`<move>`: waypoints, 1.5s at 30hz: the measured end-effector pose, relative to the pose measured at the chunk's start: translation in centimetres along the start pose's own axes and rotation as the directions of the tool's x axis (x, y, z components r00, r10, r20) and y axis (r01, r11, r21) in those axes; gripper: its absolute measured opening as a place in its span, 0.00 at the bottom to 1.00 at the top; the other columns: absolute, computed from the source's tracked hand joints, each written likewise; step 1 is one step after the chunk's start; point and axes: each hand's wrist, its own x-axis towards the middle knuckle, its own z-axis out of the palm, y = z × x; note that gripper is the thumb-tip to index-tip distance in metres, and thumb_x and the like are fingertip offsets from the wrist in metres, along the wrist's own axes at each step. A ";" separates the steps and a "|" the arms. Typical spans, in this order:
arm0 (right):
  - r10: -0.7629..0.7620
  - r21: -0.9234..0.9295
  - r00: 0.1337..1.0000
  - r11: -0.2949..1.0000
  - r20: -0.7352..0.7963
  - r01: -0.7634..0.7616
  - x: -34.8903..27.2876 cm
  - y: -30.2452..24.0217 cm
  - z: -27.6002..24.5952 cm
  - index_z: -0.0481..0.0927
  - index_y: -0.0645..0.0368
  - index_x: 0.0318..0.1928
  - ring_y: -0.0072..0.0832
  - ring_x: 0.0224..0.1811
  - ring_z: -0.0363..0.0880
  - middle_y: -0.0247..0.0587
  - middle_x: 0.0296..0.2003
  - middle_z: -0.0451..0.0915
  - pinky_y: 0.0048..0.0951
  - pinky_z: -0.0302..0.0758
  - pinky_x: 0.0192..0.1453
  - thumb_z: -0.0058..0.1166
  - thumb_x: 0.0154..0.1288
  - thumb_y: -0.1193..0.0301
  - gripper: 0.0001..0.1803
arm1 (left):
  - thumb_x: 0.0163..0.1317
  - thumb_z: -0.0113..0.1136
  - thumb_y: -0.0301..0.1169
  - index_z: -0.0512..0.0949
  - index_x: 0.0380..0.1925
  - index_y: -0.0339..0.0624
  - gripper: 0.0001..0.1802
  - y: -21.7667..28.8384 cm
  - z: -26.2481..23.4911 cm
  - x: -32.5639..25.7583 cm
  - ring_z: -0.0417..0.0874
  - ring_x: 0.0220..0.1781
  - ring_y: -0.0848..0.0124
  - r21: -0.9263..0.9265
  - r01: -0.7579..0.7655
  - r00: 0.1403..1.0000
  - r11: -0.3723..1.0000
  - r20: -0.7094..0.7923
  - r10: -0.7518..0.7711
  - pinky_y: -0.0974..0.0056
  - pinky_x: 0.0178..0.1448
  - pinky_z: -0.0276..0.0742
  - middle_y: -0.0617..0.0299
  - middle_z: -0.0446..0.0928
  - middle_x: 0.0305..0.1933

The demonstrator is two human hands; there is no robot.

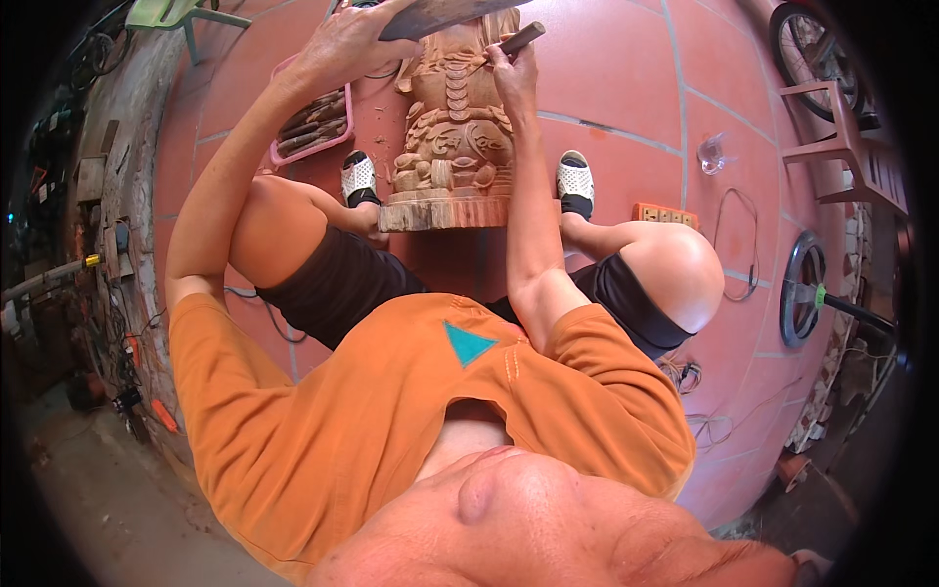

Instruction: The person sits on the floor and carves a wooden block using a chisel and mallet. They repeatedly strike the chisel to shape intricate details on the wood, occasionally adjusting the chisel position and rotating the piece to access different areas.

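Observation:
A carved wooden statue (455, 147) stands on the tiled floor between my feet, its thick base nearest me. My right hand (515, 83) is closed round a carving chisel (523, 39) at the statue's upper right side. The chisel's handle slants up to the right, and its thin blade points at the carved surface. At the upper left, my left hand (347, 44) grips a grey-brown wooden mallet (450, 14), raised over the top of the statue. Part of the mallet runs out of the upper edge. The statue's top is partly hidden behind it.
A pink plastic basket (347, 134) of wooden-handled tools lies left of the statue. To the right are an orange power strip (665, 214), a clear cup (711, 155), a cable (748, 274) and a pink plastic chair (846, 147). A green chair (168, 14) stands at the far left.

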 end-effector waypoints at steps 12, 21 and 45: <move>-0.039 0.150 0.999 0.988 -0.009 0.040 -1.7 -0.4 0.9 0.78 0.59 0.47 0.22 0.37 0.83 0.34 0.36 0.83 0.26 0.83 0.42 0.64 0.67 0.76 0.11 | 0.59 0.69 0.37 0.61 0.76 0.45 0.46 -0.1 0.0 -3.7 0.83 0.58 0.42 0.044 -0.066 0.985 0.997 -0.156 0.072 0.47 0.63 0.76 0.33 0.78 0.59; -0.128 0.018 0.989 0.991 -0.076 0.130 -1.9 0.1 2.3 0.79 0.59 0.44 0.16 0.33 0.78 0.27 0.33 0.80 0.22 0.76 0.37 0.66 0.64 0.78 0.11 | 0.61 0.70 0.46 0.59 0.78 0.67 0.46 0.0 0.5 -6.4 0.86 0.55 0.49 0.085 0.032 0.978 0.996 -0.209 -0.014 0.50 0.60 0.79 0.39 0.83 0.54; -0.233 0.322 0.972 0.923 0.039 0.209 -5.2 -4.2 2.2 0.81 0.64 0.53 0.21 0.42 0.84 0.35 0.39 0.86 0.24 0.82 0.47 0.69 0.59 0.81 0.21 | 0.63 0.67 0.39 0.55 0.79 0.67 0.46 -4.9 7.2 -5.2 0.86 0.40 0.47 0.154 -0.217 0.954 0.964 -0.177 0.243 0.46 0.48 0.82 0.41 0.82 0.40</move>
